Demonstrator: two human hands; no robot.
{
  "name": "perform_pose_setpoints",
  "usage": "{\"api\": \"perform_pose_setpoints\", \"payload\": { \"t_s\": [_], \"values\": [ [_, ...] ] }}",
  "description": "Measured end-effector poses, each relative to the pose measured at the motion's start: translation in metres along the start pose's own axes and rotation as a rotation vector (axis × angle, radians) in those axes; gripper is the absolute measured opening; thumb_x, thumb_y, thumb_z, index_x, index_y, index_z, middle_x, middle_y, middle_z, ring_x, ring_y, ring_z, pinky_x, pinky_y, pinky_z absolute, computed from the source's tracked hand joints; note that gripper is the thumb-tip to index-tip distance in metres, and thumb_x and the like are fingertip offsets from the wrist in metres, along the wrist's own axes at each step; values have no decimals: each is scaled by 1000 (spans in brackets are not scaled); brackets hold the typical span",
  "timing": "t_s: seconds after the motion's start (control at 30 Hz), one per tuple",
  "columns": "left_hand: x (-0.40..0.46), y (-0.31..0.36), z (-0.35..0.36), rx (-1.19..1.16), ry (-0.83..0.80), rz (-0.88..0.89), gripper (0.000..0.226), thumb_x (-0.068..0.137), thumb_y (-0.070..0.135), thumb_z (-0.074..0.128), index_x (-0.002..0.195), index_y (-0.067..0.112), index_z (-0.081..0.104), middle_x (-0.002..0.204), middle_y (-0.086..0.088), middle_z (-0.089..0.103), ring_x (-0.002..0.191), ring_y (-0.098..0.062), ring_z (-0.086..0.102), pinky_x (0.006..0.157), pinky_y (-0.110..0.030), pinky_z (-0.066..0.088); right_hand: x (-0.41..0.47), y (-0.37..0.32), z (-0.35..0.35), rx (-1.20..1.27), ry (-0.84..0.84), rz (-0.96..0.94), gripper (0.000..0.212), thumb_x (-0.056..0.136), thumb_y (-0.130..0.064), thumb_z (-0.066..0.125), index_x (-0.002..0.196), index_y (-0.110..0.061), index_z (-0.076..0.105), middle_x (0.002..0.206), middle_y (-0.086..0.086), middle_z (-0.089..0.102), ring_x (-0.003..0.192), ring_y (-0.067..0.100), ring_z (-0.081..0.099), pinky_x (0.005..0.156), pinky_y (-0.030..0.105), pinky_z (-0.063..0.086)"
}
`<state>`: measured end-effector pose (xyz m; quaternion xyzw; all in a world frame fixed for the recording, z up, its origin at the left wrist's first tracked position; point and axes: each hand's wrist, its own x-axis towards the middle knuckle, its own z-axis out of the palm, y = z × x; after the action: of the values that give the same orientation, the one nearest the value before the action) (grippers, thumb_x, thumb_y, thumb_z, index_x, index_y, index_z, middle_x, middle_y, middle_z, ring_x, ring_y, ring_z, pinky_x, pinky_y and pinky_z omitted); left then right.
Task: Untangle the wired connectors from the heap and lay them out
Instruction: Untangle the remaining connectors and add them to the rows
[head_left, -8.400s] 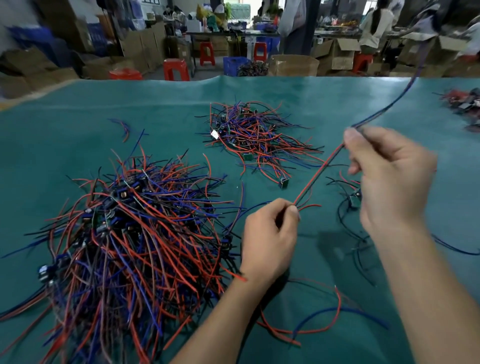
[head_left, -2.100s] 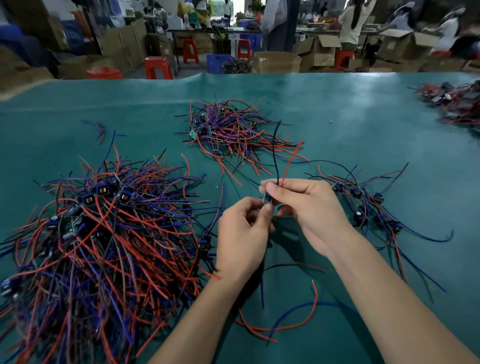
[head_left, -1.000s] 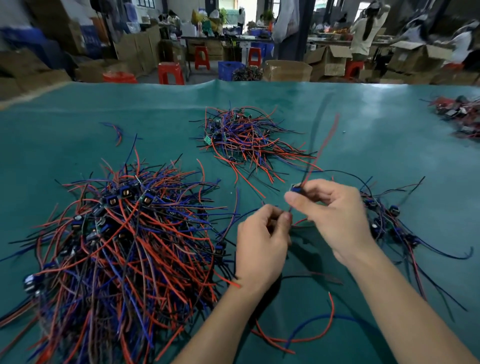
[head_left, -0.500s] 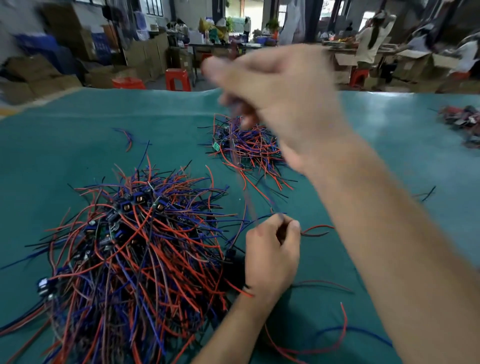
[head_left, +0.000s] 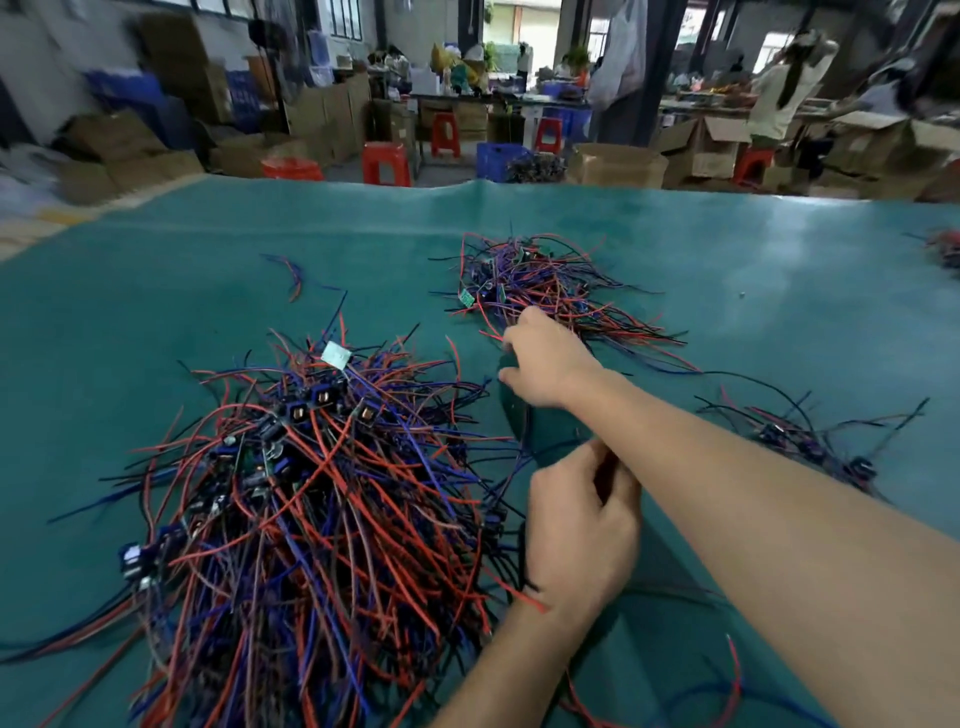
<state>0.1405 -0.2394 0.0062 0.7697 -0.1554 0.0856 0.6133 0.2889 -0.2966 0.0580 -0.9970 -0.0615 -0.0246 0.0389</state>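
Big heap of red, blue and black wired connectors: left part of green worktop, near edge.
Second pile: farther back, centre.
Small laid-out group: right side, beyond right forearm.
Loose wire pair: far left of second pile, apart.
Left hand: at right edge of big heap, fingers curled; grip contents hidden, cannot tell.
Right hand: reaches across to near edge of second pile, fingers bent down at wires; grip cannot be told.
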Motion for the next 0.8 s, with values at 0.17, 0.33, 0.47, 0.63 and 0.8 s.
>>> {"api": "perform_pose_setpoints", "payload": {
  "t_s": [0.17, 0.33, 0.47, 0.63, 0.8],
  "values": [
    [-1, -2, 1, -5, 32, -21, 17, 90, 15, 54, 74, 16, 61, 65, 6, 65, 60, -9, 58, 61, -28, 47, 3, 20, -5, 117, -15, 99, 46, 96, -17, 66, 136, -7, 45, 138, 16, 45, 125, 37, 50, 99, 42, 43],
    [-1, 1, 1, -8, 24, -26, 18, 88, 21, 51, 72, 17, 60, 66, 3, 65, 65, -19, 60, 65, -41, 50, 3, 33, -1, 175, 29, 132, 30, 94, -18, 68, 123, -15, 62, 131, 13, 57, 115, 34, 58, 95, 40, 50],
    [0, -1, 0, -11, 29, -33, 21, 87, 29, 51, 79, 15, 64, 67, 0, 66, 69, -22, 63, 68, -43, 51, -4, 37, -7, 377, 97, 228, 13, 82, -16, 77, 85, -26, 69, 108, 7, 73, 99, 27, 68, 85, 33, 56],
    [-1, -1, 2, -22, 36, -50, 22, 86, 31, 50, 81, 16, 65, 67, 1, 67, 68, -20, 64, 68, -42, 53, -32, 53, -26, 722, 308, 342, 15, 69, -28, 86, 69, -20, 73, 73, 0, 74, 76, 23, 69, 70, 31, 56],
    [0, -4, 2, -30, 68, -51, 11, 91, 20, 56, 86, 16, 66, 71, 3, 69, 71, -15, 66, 74, -40, 54, -82, 68, -38, 1221, 338, 341, 14, 81, -6, 82, 77, -7, 69, 71, 11, 67, 64, 21, 61, 62, 28, 53]
  ]
}}
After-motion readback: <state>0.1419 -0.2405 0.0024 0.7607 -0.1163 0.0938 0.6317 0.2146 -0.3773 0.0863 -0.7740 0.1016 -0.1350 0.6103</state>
